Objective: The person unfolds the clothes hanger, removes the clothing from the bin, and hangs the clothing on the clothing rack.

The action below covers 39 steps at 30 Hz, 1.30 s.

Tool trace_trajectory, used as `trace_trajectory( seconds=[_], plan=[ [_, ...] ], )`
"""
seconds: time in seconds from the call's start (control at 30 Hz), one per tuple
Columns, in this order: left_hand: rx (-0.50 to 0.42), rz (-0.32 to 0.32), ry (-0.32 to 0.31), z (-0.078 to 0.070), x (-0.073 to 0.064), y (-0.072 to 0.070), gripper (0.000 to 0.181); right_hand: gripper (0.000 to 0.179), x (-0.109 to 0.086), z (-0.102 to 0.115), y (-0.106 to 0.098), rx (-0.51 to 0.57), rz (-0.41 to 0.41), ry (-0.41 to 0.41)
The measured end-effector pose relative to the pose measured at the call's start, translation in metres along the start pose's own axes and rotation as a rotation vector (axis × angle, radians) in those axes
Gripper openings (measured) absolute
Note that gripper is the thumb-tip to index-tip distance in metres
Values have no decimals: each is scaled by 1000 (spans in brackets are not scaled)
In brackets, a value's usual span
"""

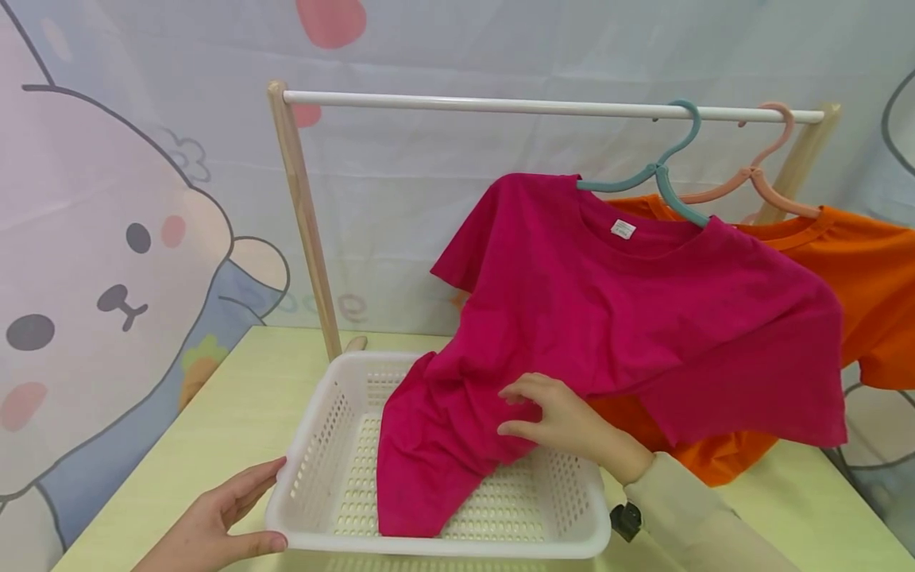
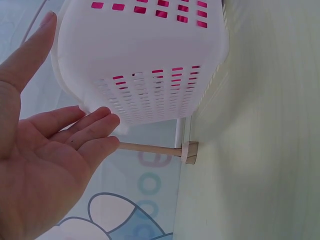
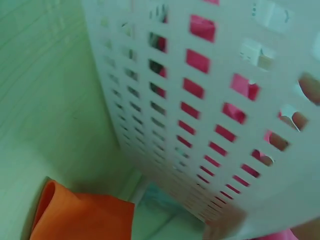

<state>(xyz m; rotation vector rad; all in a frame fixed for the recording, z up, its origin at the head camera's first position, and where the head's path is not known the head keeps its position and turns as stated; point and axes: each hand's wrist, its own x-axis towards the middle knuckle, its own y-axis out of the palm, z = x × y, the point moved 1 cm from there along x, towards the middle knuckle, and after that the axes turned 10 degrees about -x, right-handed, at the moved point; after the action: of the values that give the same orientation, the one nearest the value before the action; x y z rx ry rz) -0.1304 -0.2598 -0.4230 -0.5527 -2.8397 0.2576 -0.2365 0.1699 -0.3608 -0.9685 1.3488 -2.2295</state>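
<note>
A magenta T-shirt (image 1: 543, 286) hangs from a teal hanger (image 1: 665, 171) on the white rail (image 1: 500, 104), its lower part draped into a white plastic basket (image 1: 429, 546). My right hand (image 1: 554, 417) is over the shirt above the basket, fingers loosely curved with a gap between thumb and fingertips and nothing gripped. Only a little of that hand shows in the right wrist view, past the slotted basket wall (image 3: 165, 105). At the basket's left end, my left hand (image 1: 221, 516) has its fingers extended to the rim; in the left wrist view its palm (image 2: 45, 175) faces the basket side.
Behind the magenta shirt an orange T-shirt (image 1: 868, 278) hangs on a pink hanger (image 1: 768, 171), its lower hem near the tabletop. Wooden posts (image 1: 307, 214) carry the rail. The pale yellow table (image 1: 236, 397) stands before a printed cloth backdrop (image 1: 429, 48).
</note>
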Motion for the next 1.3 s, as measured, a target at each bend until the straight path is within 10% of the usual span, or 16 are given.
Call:
trace_trajectory(
  seconds=[0.57,1.3],
  plan=[
    [-13,-12,-98,1,1,0,74,49,8,-9,23,-245,220,17],
    [-32,-6,21,5,-1,1,72,6,9,-15,28,-404,125,-60]
  ],
)
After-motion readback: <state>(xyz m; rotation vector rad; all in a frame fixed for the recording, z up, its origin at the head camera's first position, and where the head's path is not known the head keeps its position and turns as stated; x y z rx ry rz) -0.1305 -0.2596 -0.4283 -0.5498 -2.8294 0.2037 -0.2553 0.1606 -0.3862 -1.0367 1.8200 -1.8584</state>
